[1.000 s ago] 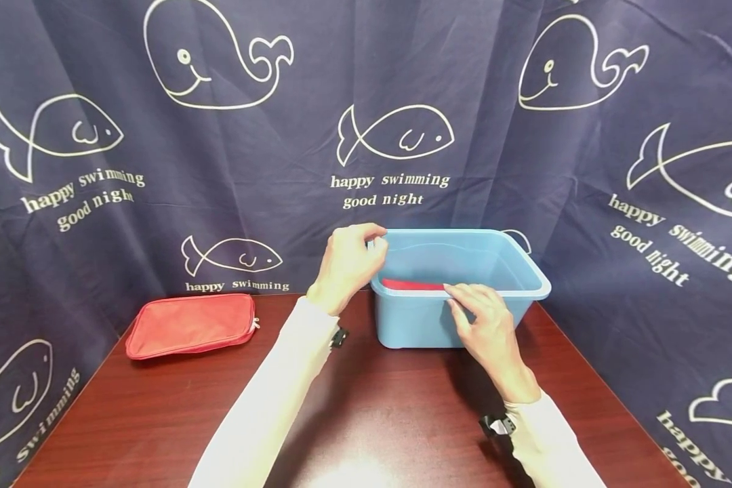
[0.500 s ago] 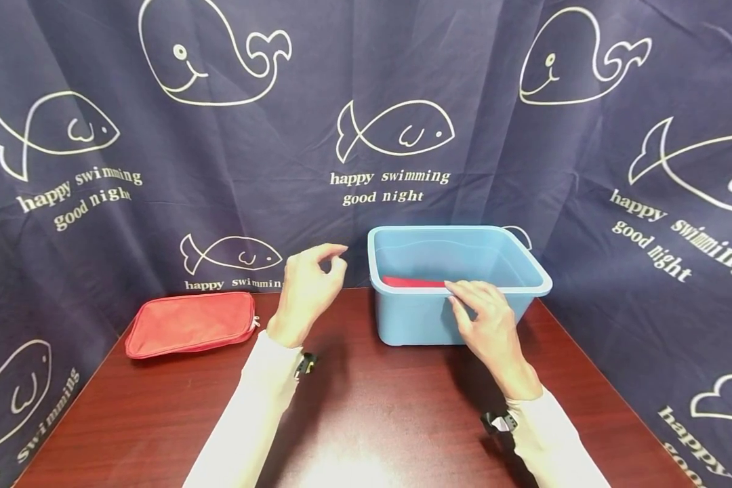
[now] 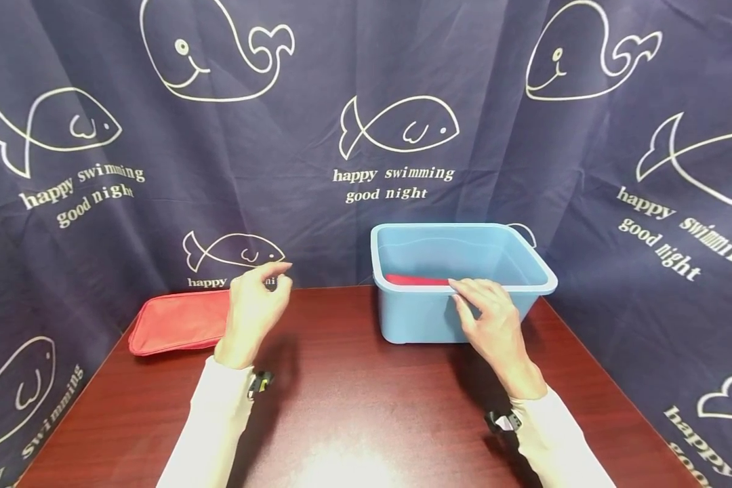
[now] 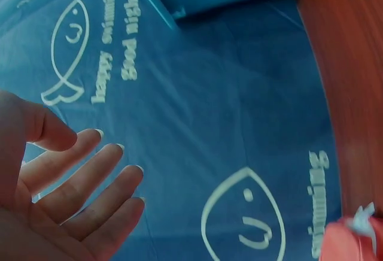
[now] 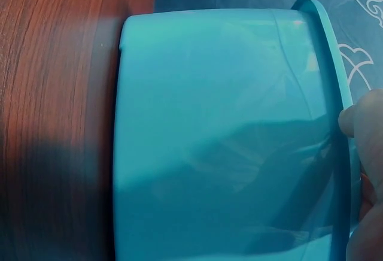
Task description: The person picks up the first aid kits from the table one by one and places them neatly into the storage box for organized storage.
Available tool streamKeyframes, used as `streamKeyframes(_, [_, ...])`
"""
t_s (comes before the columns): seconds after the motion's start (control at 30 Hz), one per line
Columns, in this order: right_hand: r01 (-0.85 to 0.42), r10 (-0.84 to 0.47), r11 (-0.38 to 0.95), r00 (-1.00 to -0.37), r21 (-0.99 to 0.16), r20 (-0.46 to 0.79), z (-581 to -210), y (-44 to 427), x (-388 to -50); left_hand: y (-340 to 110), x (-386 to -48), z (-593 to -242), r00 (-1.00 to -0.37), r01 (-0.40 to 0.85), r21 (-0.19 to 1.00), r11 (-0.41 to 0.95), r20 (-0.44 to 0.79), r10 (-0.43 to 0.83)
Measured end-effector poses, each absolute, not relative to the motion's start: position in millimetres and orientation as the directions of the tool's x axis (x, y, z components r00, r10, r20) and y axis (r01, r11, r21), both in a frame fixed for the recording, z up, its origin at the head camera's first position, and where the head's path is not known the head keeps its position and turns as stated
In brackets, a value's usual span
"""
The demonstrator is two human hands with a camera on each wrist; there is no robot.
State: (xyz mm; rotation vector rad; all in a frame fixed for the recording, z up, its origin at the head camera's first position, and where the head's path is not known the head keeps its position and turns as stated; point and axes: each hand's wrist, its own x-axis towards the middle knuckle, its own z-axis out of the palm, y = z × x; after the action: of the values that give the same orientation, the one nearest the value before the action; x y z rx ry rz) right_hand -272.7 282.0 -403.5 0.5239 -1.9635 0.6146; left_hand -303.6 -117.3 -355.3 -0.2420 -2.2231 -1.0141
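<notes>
My left hand (image 3: 256, 308) hangs in the air just in front of the right end of a flat red zip pouch (image 3: 179, 322), hiding that end. It holds nothing, and its fingers look loosely spread in the left wrist view (image 4: 78, 195), where a corner of the pouch (image 4: 344, 243) shows at lower right. Further right, my right hand (image 3: 494, 325) grips the front rim of a light blue bin (image 3: 415, 318), fingers over the edge and thumb on the near side. A red item (image 3: 411, 280) lies inside the bin, mostly hidden by the front wall.
A dark blue curtain (image 3: 317, 217) with white whales and fish hangs behind and on both sides of the reddish-brown wooden table (image 3: 341, 386). The bin stands at the table's back right, close to the curtain.
Having left the bin's left rim, my left hand has travelled leftward to the pouch. My right hand has stayed on the front rim.
</notes>
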Motion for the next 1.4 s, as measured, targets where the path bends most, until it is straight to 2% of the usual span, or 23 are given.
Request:
streamKeyframes(0.17, [-0.589, -0.097, 0.782, -0.435, -0.202, 0.895, -401.5, 283.1, -272.3, -141.3, -299.9, -358.0, -0.756, 0.369, 0.585, 0.723, 0.641, -0.133])
streamKeyframes(0.4, [-0.584, -0.100, 0.786, -0.443, -0.203, 0.891, -402.8, 282.3, -272.0, -174.3, -291.7, -367.4, -0.804, 0.289, 0.595, 0.750, 0.577, -0.148])
streamKeyframes(0.9, [-0.585, -0.095, 0.784, -0.443, -0.207, 0.891, -405.1, 282.1, -274.3, -244.2, -291.6, -391.4, -0.817, 0.341, 0.509, 0.790, 0.576, -0.019])
streamKeyframes(1.27, [-0.581, -0.099, 0.789, -0.444, -0.202, 0.891, -404.3, 283.4, -273.3, -270.4, -304.8, -413.2, -0.902, 0.265, 0.441, 0.857, 0.428, 0.059])
streamKeyframes(1.4, [-0.590, -0.099, 0.781, -0.441, -0.205, 0.892, -403.7, 283.1, -275.0, -273.7, -305.7, -419.0, -0.943, 0.222, 0.401, 0.889, 0.322, 0.090])
